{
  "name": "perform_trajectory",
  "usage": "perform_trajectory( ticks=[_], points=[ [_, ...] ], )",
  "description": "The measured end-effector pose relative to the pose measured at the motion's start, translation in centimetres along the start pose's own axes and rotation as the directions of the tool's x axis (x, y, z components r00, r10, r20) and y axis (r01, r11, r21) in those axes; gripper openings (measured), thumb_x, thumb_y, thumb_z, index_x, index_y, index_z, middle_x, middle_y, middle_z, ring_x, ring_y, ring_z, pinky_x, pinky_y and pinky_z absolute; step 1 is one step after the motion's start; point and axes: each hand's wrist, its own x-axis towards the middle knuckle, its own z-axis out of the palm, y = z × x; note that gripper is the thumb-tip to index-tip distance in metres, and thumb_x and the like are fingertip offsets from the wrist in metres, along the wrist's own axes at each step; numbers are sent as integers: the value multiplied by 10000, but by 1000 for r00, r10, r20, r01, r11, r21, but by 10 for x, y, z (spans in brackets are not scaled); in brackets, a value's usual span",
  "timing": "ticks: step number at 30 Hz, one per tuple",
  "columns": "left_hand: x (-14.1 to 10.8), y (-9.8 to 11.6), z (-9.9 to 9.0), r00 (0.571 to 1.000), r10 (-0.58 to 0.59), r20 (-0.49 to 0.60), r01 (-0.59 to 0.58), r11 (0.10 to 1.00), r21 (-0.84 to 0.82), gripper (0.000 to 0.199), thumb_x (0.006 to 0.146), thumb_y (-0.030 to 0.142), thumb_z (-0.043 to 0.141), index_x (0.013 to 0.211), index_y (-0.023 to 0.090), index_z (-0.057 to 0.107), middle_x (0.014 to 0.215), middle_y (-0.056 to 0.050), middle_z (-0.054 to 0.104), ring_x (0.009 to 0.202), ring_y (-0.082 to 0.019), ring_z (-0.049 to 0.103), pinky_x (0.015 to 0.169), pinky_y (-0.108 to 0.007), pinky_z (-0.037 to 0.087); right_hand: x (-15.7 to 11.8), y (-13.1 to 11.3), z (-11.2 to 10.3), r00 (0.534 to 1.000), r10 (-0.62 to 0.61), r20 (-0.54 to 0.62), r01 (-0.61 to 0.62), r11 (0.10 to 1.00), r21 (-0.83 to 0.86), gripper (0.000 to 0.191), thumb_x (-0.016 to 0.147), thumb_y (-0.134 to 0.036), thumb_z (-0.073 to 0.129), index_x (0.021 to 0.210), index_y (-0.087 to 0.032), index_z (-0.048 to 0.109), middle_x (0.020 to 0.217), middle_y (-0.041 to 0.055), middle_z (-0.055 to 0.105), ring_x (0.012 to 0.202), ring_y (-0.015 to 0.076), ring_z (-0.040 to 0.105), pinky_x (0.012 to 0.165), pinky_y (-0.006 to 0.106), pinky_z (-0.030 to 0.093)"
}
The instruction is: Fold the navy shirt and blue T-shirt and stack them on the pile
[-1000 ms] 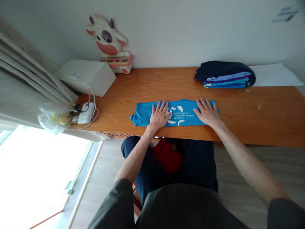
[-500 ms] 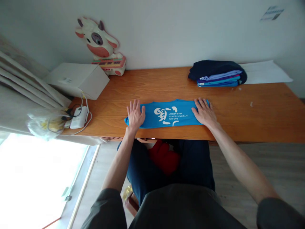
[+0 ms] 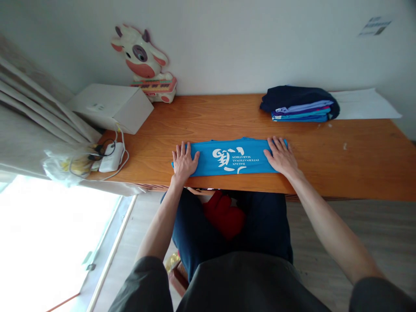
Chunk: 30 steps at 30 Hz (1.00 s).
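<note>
1. the left hand [image 3: 183,159] lies flat, palm down and fingers spread, on the left end of a bright blue folded t-shirt with white printed lettering [image 3: 232,157]; it grips nothing.
2. the right hand [image 3: 281,156] lies flat in the same way on the shirt's right end, fingers spread toward the far side, unclenched and holding nothing.
3. the blue shirt is a long narrow band running left to right, near the front edge of the orange-brown wooden tabletop [image 3: 357,160], directly in front of the person. the white print sits between the two hands.
4. at the far right of the table sits a stack of folded clothes, dark navy on top with purple and teal layers [image 3: 299,104], well apart from the shirt. a white sheet of paper [image 3: 364,108] lies just to its right.
5. at the far left stands a white cardboard box [image 3: 112,106], with a pink and white cow-shaped toy [image 3: 143,60] behind it against the wall. a white power adapter with cables [image 3: 110,158] lies at the left edge, by a crumpled clear plastic bag [image 3: 65,167].
6. judgement: the band lies close to the near edge, so an uneven push could slide it off. the left end looks bunched under the palm, and pressing there could set in a crease.
</note>
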Motion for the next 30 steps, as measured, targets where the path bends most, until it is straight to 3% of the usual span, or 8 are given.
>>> perform_trajectory(
  ticks=[3,9,12,19,30],
  points=[
    [-6,-3,-6,1000,-1,5,1,1000,-5,869,1104,693,679,1816,203,585,1960,-229,434,1880,-536,249,1490,-867,104,-8,-2,1,1000,-11,-5,11,1000,-27,838,1235,-597,327,1938,-146,393,1992,176,379,1870,442,313,1516,733,275],
    [-15,-7,-23,990,-63,126,32,972,231,917,1192,718,464,1934,182,409,2024,-162,300,1907,-473,188,1536,-748,117,-30,-15,4,1000,-13,13,14,996,-87,855,1249,-600,286,1953,-117,338,2009,189,331,1881,434,282,1519,724,267],
    [-18,-10,-30,988,-69,138,31,965,259,931,1198,735,434,1943,179,388,2030,-151,281,1906,-472,190,1541,-728,118,-34,-21,6,1000,-18,2,19,998,-66,864,1252,-611,277,1952,-107,340,2008,202,325,1881,447,277,1520,727,259],
    [-21,-26,-38,992,-70,109,48,980,194,903,1179,710,531,1913,188,459,2013,-177,325,1898,-492,209,1531,-760,112,-34,-36,9,1000,-20,10,20,999,-33,852,1246,-586,313,1974,-144,292,2019,183,302,1882,460,266,1511,760,255],
    [-27,-49,-46,998,-51,24,53,996,-74,748,1101,598,749,1731,198,695,1931,-201,496,1852,-472,368,1542,-710,175,-35,-42,8,999,-33,-10,32,999,-27,841,1258,-601,293,1936,-111,385,2005,205,331,1872,457,299,1511,744,261]
  ],
)
